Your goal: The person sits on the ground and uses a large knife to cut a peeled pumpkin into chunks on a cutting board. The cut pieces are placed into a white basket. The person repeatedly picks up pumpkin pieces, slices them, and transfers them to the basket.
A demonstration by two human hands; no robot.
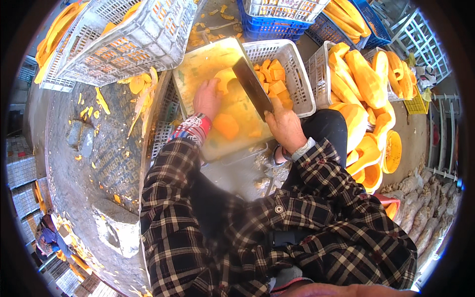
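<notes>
A cleaver (252, 87) is gripped at its handle end by my right hand (284, 120), its broad dark blade over the right edge of a worn cutting board (237, 143). On the board my left hand (207, 97) rests against a piece of peeled orange pumpkin (224, 78). Another orange pumpkin piece (225, 126) lies nearer to me, with a small piece (255, 133) at its right. Just beyond the board's right side stands a white plastic crate (300, 83) partly filled with cut pumpkin chunks (276, 74).
Peeled pumpkins (365, 78) fill a crate at the right, with halved ones (367, 152) piled beside it. White crates (148, 41) stand at the upper left and blue crates (274, 29) behind the board. Peelings litter the floor. A person (55, 237) is at the far lower left.
</notes>
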